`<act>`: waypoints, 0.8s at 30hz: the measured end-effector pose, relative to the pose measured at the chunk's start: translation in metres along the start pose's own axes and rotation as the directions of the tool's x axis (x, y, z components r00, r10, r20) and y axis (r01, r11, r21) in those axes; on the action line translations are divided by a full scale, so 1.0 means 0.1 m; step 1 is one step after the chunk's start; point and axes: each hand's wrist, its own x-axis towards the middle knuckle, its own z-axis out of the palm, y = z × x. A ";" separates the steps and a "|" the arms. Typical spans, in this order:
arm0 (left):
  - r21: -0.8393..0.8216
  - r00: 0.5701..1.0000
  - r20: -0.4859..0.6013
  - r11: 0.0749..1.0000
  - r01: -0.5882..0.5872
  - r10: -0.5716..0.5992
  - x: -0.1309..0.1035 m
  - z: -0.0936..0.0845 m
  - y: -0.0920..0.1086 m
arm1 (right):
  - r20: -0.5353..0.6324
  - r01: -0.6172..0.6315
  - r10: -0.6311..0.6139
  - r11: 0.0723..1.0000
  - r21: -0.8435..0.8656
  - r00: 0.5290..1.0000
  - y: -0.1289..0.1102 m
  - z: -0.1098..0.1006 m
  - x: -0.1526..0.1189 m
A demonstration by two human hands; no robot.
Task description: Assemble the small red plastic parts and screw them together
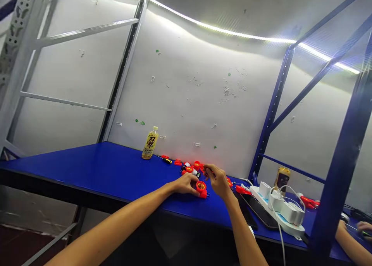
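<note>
Both hands are out over the blue table (95, 167), close together. The left hand (186, 183) has its fingers curled around a small red-orange lamp socket (201, 188) that sits on the tabletop, right between the two hands. The right hand (218, 180) is just beside it, fingertips bunched up above the socket like it's pinching something tiny, but it's too small for me to tell what.

Just past the hands there's a scatter of more red plastic parts (194, 166), and a bit further to the left of them a yellow drink bottle (150, 142) stands upright near the wall. Off to the right of the right hand sits a white power strip (279, 209) with adapters plugged in. Someone else's hand (363, 227) shows at the far right edge.
</note>
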 end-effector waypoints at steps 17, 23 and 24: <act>-0.013 0.998 -0.044 0.999 -0.046 0.045 0.00 0.03 -0.04 | 0.039 0.022 -0.021 1.000 -0.004 0.999 -0.06 -0.05 0.00; 0.070 0.992 -0.080 0.993 -0.096 0.102 0.03 0.05 -0.05 | 0.058 0.027 -0.024 0.999 -0.041 0.998 -0.12 -0.07 -0.01; 0.072 0.991 -0.081 0.992 -0.099 0.105 0.03 0.05 -0.05 | 0.060 0.029 -0.026 0.999 -0.045 0.998 -0.11 -0.07 -0.01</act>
